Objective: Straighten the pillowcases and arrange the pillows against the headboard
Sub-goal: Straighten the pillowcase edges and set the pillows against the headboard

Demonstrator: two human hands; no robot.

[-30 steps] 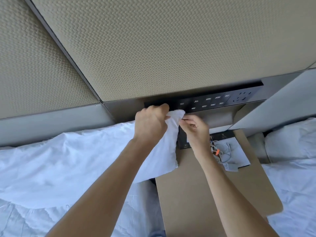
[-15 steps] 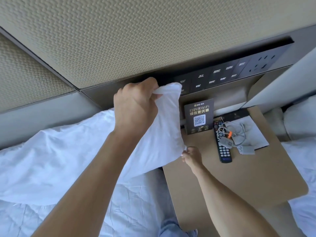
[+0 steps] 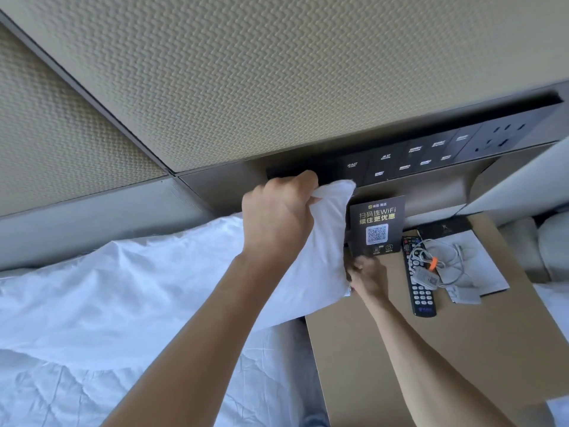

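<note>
A white pillow (image 3: 129, 291) lies along the grey headboard (image 3: 92, 217) on the bed, its right end reaching over the edge of the nightstand. My left hand (image 3: 277, 220) is closed on the pillowcase's upper right corner, just below the switch panel. My right hand (image 3: 366, 275) pinches the lower right corner of the same pillowcase, low against the nightstand top. The pillow's right edge is stretched between the two hands. A second pillow (image 3: 554, 241) shows at the far right edge, on the neighbouring bed.
A brown nightstand (image 3: 400, 365) stands right of the bed. It carries a black WiFi sign (image 3: 376, 228), a remote control (image 3: 418, 278), a cable bundle (image 3: 437, 263) and papers. A dark switch and socket panel (image 3: 431, 152) runs above. White bedding (image 3: 92, 396) fills the lower left.
My right hand slid down from the pillowcase's top corner to its lower corner, uncovering the WiFi sign. My left hand kept its hold on the top corner.
</note>
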